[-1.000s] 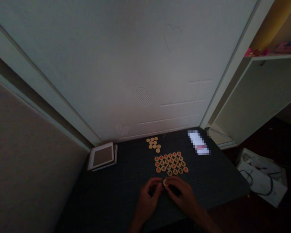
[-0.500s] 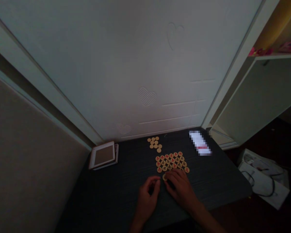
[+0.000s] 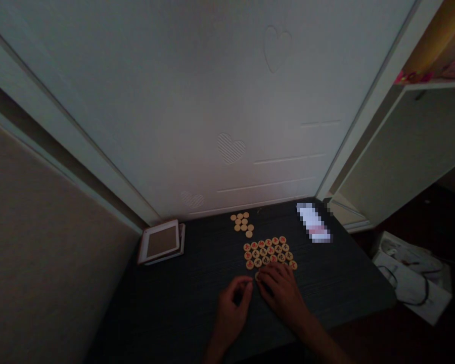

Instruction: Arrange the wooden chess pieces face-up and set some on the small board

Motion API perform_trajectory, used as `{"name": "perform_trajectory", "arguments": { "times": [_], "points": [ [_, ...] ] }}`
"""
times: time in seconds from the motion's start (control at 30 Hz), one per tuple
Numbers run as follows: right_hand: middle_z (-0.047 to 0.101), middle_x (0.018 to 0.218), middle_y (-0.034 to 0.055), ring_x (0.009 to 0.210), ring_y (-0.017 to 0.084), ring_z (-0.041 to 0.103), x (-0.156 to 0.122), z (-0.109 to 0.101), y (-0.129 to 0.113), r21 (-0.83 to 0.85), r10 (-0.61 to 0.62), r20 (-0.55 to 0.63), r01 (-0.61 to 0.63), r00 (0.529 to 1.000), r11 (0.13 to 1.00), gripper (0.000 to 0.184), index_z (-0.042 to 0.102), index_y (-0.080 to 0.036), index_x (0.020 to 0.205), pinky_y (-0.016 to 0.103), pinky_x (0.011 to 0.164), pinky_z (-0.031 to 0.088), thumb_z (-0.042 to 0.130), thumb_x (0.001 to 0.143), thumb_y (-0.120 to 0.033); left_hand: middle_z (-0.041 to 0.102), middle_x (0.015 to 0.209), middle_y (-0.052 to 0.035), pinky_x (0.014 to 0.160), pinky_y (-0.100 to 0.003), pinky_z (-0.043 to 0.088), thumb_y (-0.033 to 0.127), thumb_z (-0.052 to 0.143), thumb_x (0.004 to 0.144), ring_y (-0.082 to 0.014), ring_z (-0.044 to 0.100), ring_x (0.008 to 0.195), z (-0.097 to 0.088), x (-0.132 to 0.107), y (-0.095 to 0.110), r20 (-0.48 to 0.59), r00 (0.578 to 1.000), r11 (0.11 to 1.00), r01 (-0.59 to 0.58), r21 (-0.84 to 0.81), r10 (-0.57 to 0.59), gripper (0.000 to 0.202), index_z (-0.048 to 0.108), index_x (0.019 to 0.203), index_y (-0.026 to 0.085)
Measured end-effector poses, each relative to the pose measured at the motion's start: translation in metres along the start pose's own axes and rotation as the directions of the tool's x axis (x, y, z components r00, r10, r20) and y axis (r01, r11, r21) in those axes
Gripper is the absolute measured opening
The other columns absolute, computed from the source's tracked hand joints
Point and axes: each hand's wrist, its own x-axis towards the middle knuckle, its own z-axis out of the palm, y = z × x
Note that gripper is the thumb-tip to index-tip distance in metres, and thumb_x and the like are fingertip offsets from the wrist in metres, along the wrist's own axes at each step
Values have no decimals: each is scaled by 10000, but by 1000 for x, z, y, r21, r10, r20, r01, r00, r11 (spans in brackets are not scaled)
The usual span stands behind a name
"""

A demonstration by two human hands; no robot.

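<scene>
Several round wooden game discs with red and dark marks (image 3: 269, 253) lie in rows on a dark table (image 3: 197, 303). A smaller cluster of plain discs (image 3: 242, 224) sits behind them, near the wall. My right hand (image 3: 282, 293) rests at the front edge of the marked rows, its fingers curled over one disc (image 3: 257, 276) at the near left corner. My left hand (image 3: 233, 306) lies just to the left, fingers curled, thumb and forefinger close together with nothing visible in them.
A flat white-framed box (image 3: 161, 242) lies at the table's back left. A blurred white and red packet (image 3: 314, 222) lies at the back right. A white wall panel stands behind. A white bag with a black cord (image 3: 409, 273) lies on the floor at right.
My right hand has carried a disc forward from between both hands to the front edge of the marked rows. The left hand has stayed behind, slightly apart.
</scene>
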Motion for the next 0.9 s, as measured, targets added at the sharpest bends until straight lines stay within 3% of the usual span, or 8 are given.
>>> {"name": "perform_trajectory", "arguments": {
  "times": [0.3, 0.67, 0.9],
  "points": [
    [717, 1159, 56, 1138, 270, 606, 0, 0, 1, -68, 3, -24, -4, 1000, 998, 257, 673, -257, 1134, 461, 1009, 419, 670, 909, -132, 723, 742, -20, 689, -262, 535, 455, 616, 941, -196, 682, 704, 0, 2, 2, 2, 1000, 1000, -7, 11, 7, 285, 745, 974, 203],
    [716, 1098, 54, 1108, 271, 609, 1, 0, 1, -88, 14, -51, -19, 999, 996, 256, 688, -262, 1129, 462, 986, 453, 681, 902, -144, 744, 796, -43, 672, -264, 532, 500, 612, 938, -205, 683, 728, 0, 1, -4, 7, 1000, 1000, 11, 16, -11, 341, 745, 1016, 196],
    [710, 1089, 62, 1085, 267, 616, -1, -1, 3, -42, -4, -87, 0, 996, 999, 224, 689, -260, 1127, 458, 962, 481, 646, 937, -150, 693, 716, -20, 638, -256, 511, 506, 624, 931, -188, 644, 671, 1, 2, -7, -7, 999, 999, 43, -19, -43, 343, 743, 1007, 194]
  ]
}}
